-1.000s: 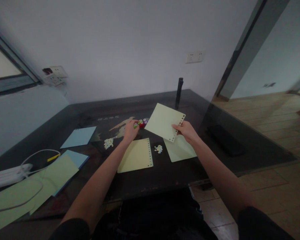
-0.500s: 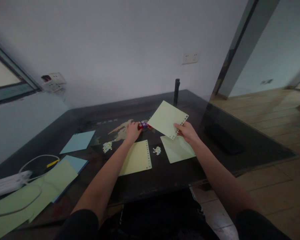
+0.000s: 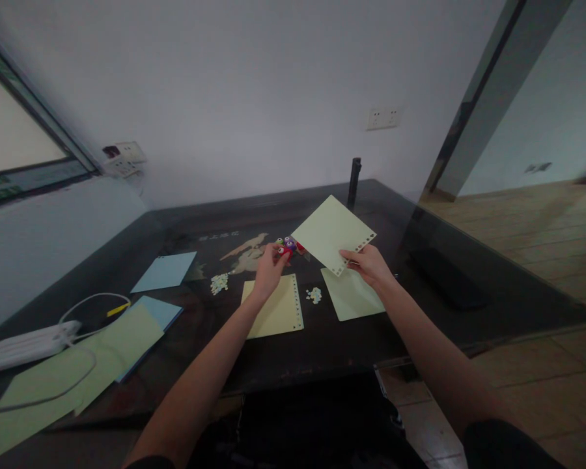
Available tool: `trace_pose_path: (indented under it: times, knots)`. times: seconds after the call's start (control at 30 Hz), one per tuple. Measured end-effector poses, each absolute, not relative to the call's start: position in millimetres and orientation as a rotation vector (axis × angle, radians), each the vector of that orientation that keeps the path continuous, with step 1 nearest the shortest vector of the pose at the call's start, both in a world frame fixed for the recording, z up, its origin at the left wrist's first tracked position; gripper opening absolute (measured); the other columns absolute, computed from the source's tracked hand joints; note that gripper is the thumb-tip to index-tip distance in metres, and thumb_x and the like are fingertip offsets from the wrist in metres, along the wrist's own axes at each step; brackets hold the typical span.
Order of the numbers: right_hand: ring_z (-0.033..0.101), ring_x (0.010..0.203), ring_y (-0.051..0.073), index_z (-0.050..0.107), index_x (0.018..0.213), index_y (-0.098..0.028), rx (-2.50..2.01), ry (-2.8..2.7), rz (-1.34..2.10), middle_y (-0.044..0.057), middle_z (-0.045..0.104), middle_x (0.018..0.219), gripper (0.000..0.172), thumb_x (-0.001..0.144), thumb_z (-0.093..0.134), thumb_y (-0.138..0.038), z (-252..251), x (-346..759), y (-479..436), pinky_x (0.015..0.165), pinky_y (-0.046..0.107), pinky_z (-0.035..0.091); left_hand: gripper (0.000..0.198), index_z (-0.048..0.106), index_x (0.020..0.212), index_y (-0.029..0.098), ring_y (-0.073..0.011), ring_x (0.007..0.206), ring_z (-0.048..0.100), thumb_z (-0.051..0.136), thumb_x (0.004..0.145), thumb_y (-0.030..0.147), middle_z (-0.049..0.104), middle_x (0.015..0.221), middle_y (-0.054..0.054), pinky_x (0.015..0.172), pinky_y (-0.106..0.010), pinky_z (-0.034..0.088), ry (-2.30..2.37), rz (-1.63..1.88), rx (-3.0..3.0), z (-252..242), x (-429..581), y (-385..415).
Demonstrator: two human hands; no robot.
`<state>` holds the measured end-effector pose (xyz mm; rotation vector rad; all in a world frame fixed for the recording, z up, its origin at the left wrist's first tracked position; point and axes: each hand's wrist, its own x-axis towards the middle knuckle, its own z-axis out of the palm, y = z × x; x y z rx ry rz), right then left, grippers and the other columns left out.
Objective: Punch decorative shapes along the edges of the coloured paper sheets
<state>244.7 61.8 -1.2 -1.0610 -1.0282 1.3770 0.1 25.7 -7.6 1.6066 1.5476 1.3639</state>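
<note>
My left hand is closed, with its fingertips pinched on a small red hole punch that has a round eye-like spot. Right behind it sit a purple punch and a green one. A pale green sheet of paper is held up at a tilt by my right hand, thumb on top. Small holes line the sheet's lower right edge. Below my left hand lies a yellow sheet with a row of holes down its right side. Another pale green sheet lies under my right hand.
Small punched paper bits form one pile between the sheets and another pile farther left. Blue paper, green sheets and a white power strip occupy the dark table's left. A black cylinder stands at the back.
My left hand has drawn the red punch slightly toward me, away from the other punches. My right hand still holds the green sheet up. The view has shifted slightly left.
</note>
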Motion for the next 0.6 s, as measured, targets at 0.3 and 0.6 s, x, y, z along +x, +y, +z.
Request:
trace_pose_path:
  times: [0.3,0.6]
  knots:
    - [0.061,0.060,0.015,0.059,0.086,-0.019,-0.958,-1.018,1.285,0.004,0.070,0.083,0.034,0.059,0.075,-0.031,-8,233,59,0.047,0.025,0.048,0.039,0.065,0.104,0.015,-0.0074,0.061,0.057,0.075,0.069,0.030,0.062,0.087,-0.002,0.064,-0.024,0.048,1.109,1.315,1.122,-19,25,-4]
    - [0.062,0.063,0.014,0.065,0.085,-0.014,-0.965,-1.027,1.344,0.006,0.071,0.085,0.039,0.049,0.080,-0.023,-14,225,54,0.051,0.024,0.050,0.034,0.063,0.113,0.016,-0.0107,0.070,0.063,0.064,0.082,0.030,0.066,0.089,-0.006,0.074,-0.026,0.051,0.891,1.238,0.883,-22,28,-8]
